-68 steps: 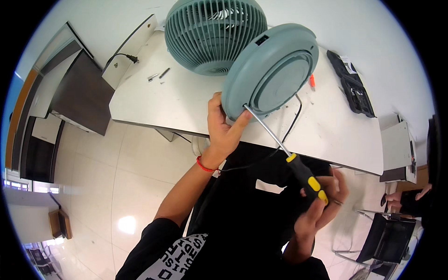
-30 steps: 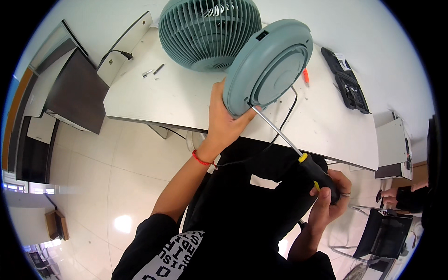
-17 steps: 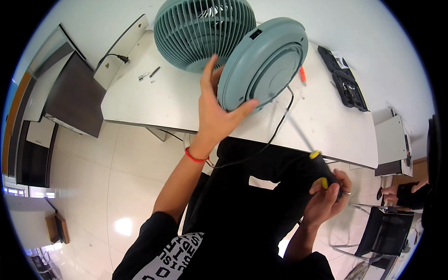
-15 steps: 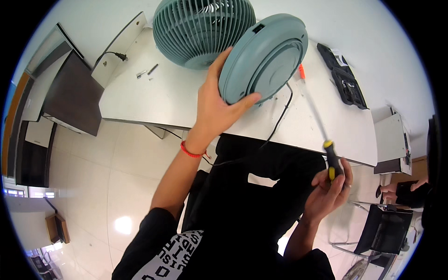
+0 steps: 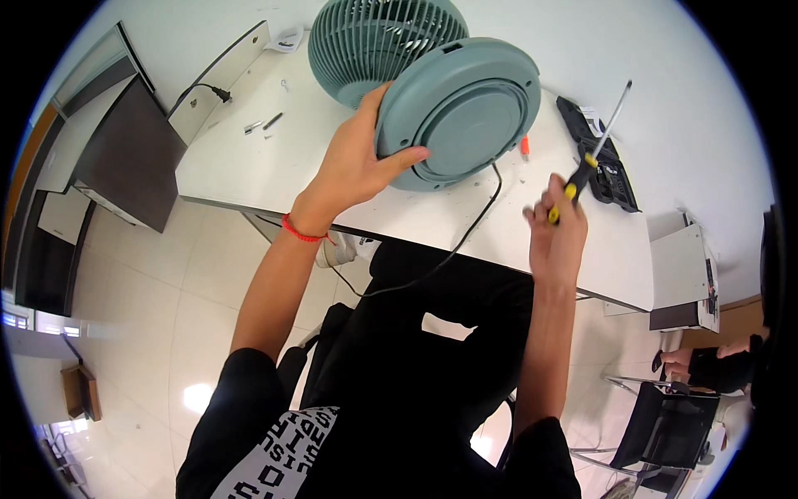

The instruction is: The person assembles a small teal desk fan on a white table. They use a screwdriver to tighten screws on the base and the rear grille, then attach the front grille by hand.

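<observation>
A grey-green electric fan (image 5: 378, 41) lies tipped over on the table, its round base (image 5: 478, 125) turned up toward me. My left hand (image 5: 362, 162) grips the base's left rim, thumb over the underside and fingers behind. In my right hand (image 5: 559, 229) is a screwdriver (image 5: 586, 162) with a black and yellow handle; its long shank points up and to the right, apart from the fan. A black power cord (image 5: 474, 237) runs from the base down over my lap. Behind the base's right edge shows an orange-handled tool (image 5: 524, 148), partly hidden.
An open black tool case (image 5: 611, 170) lies at the table's right. Small metal parts (image 5: 273, 121) rest on the left of the white table (image 5: 233, 170). A plug (image 5: 220, 94) hangs over the left side panel. A black chair (image 5: 665, 424) and another person's legs (image 5: 677, 366) are at right.
My right hand has risen from beside my lap to above the table, swinging the screwdriver's tip up and right. The base has turned to face me more, my left hand still on it.
</observation>
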